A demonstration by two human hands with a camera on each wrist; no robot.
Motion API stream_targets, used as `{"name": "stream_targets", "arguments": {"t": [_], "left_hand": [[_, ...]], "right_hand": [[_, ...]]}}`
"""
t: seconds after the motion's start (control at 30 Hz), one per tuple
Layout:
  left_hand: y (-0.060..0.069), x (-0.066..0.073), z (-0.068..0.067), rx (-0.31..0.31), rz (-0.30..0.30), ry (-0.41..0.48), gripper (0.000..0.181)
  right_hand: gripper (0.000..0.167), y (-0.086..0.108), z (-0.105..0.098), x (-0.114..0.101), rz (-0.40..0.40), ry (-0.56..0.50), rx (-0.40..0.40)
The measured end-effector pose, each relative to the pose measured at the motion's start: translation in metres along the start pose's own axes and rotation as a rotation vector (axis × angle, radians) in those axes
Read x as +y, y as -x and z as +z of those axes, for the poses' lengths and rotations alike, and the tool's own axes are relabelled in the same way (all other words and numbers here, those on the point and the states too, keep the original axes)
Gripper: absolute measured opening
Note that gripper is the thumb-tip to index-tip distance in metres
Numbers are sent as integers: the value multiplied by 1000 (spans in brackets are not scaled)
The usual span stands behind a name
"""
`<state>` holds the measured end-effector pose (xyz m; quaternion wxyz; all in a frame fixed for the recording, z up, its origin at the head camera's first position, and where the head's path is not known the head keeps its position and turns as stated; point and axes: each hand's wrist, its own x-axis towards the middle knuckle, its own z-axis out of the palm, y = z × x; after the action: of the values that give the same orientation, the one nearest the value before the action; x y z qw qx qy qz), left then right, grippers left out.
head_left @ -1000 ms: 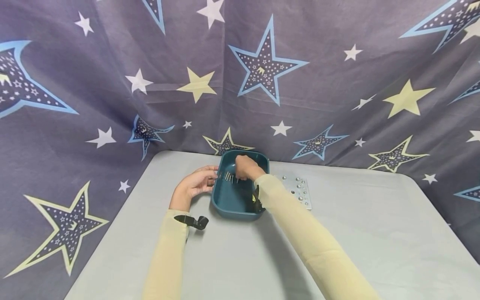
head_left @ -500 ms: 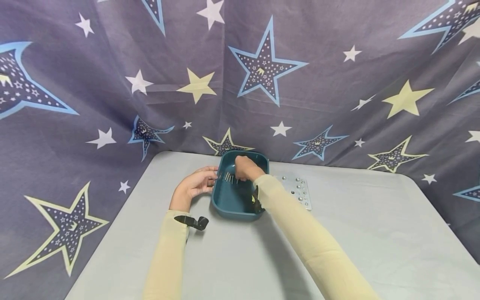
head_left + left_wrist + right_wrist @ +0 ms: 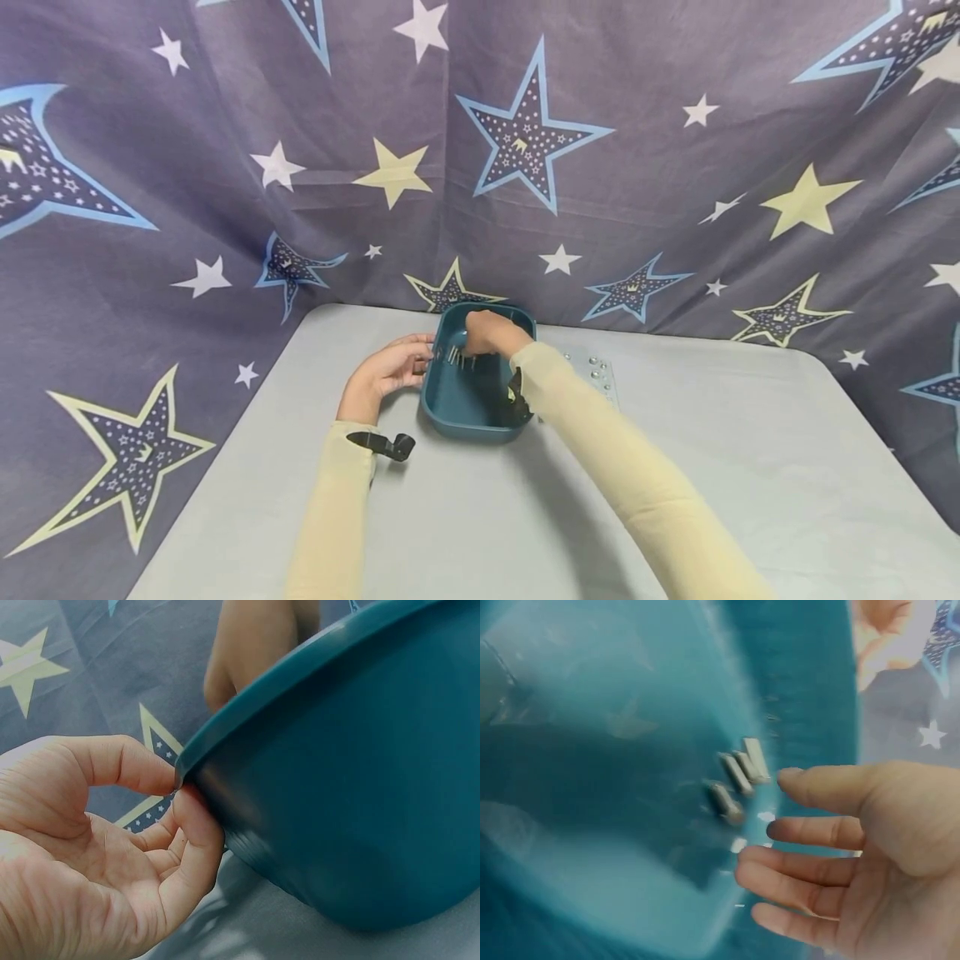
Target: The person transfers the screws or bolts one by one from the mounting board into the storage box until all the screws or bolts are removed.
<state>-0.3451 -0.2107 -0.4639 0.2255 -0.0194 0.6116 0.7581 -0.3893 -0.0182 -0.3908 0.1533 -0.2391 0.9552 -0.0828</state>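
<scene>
The teal bin [image 3: 468, 402] stands near the back of the table. My left hand [image 3: 392, 367] is at its left side; in the left wrist view that hand [image 3: 112, 840] pinches the bin's rim [image 3: 300, 664] between thumb and finger. My right hand [image 3: 491, 333] reaches down inside the bin. The right wrist view shows the right hand [image 3: 840, 855] with fingers extended and nothing between them, beside several small metal pins [image 3: 736, 774] lying on the bin floor near its side wall.
A metal plate [image 3: 602, 377] with round studs lies to the right of the bin, partly behind the right sleeve [image 3: 600, 442]. A starry curtain [image 3: 637, 208] hangs along the back edge of the pale table [image 3: 465, 517].
My right hand has shifted slightly left within the bin, and the right sleeve now covers more of the studded plate. The left hand keeps its place at the rim.
</scene>
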Motion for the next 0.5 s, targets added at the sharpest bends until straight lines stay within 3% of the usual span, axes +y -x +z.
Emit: {"name": "stream_targets", "arguments": {"t": [0.27,0.33,0.5], "left_hand": [[-1,-1,-1,-1,0,-10,55],[-1,-1,-1,-8,2,-15,54],[0,0,0,-19,5,-11,50]], "right_hand": [[39,20,-38,4,-96,94,-8],[39,27,-47,9,-106,99,6],[20,52,-65,24,-149,128,96]]}}
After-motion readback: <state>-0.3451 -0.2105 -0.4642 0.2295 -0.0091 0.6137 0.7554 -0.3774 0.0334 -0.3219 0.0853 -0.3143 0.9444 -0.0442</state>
